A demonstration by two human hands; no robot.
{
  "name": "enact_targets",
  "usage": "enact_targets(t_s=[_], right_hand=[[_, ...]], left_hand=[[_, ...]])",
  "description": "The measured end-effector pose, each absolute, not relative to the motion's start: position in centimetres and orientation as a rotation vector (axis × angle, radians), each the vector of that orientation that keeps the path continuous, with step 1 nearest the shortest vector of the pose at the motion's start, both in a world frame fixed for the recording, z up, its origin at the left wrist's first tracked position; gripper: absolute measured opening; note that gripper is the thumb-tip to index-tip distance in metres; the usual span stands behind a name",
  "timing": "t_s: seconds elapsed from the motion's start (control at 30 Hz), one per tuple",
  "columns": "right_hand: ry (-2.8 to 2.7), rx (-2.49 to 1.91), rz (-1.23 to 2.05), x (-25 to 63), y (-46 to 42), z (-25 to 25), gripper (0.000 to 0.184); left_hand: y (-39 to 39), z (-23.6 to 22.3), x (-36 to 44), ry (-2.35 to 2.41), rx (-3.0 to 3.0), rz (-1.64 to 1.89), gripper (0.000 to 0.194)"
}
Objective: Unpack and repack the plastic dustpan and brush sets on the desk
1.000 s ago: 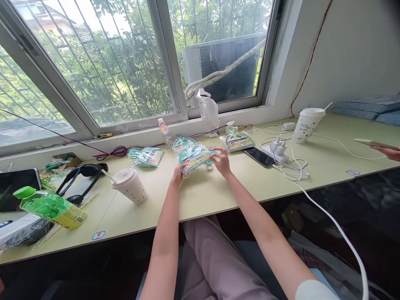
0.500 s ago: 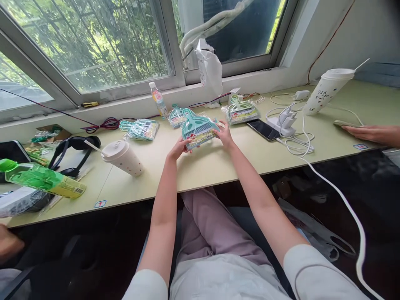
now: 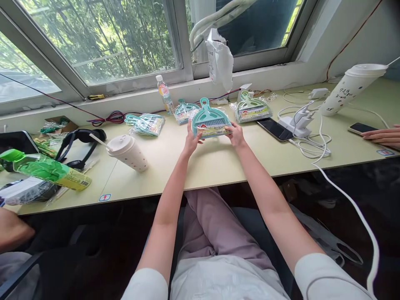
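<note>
Between my two hands is a teal mini dustpan and brush set (image 3: 210,121) in clear wrapping, with a yellow label along its lower edge. My left hand (image 3: 193,139) grips its left side and my right hand (image 3: 236,135) its right lower corner. The set is held upright above the table, handle pointing away from me. Behind it lies another wrapped teal set (image 3: 185,111). A green wrapped set (image 3: 253,109) sits to the right, and a stack of wrapped teal sets (image 3: 145,124) lies to the left.
A white paper cup (image 3: 128,153) with a straw, a green-capped bottle (image 3: 50,170) and headphones (image 3: 79,146) stand left on the table (image 3: 168,175). Rightward are a phone (image 3: 275,129), a power strip (image 3: 295,126) with cables and a large cup (image 3: 351,89). Another person's hand (image 3: 383,135) rests far right.
The held dustpan set has turned from tilted to level and faces me more squarely. My left hand has slid up its left side. The camera view has shifted slightly.
</note>
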State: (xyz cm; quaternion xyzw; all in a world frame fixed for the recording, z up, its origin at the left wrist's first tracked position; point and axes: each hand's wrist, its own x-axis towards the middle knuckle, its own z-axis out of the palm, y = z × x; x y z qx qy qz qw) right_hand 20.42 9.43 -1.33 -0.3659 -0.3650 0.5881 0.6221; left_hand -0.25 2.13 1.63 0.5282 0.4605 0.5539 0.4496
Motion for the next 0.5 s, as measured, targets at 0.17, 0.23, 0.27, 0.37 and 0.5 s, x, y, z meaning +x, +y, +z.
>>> enact_targets(t_s=[0.17, 0.23, 0.27, 0.37, 0.5], right_hand=[[-0.914, -0.839, 1.362, 19.7, 9.6, -1.6, 0.033], [-0.960, -0.856, 1.345, 19.4, 9.6, -1.7, 0.035], [-0.982, -0.867, 1.335, 19.2, 9.6, -1.8, 0.036], [-1.053, -0.897, 1.314, 18.6, 9.4, -2.0, 0.036], [-1.133, -0.900, 1.291, 17.8, 8.7, -2.0, 0.043]], left_hand=[[3.5, 0.6, -0.7, 1.272, 1.132, 1.518, 0.081], [3.9, 0.2, -1.1, 1.318, 1.091, 1.485, 0.076], [4.1, 0.1, -1.4, 1.348, 1.087, 1.449, 0.069], [4.5, -0.3, -2.2, 1.433, 1.111, 1.401, 0.045], [4.7, -0.4, -3.0, 1.460, 1.127, 1.442, 0.044]])
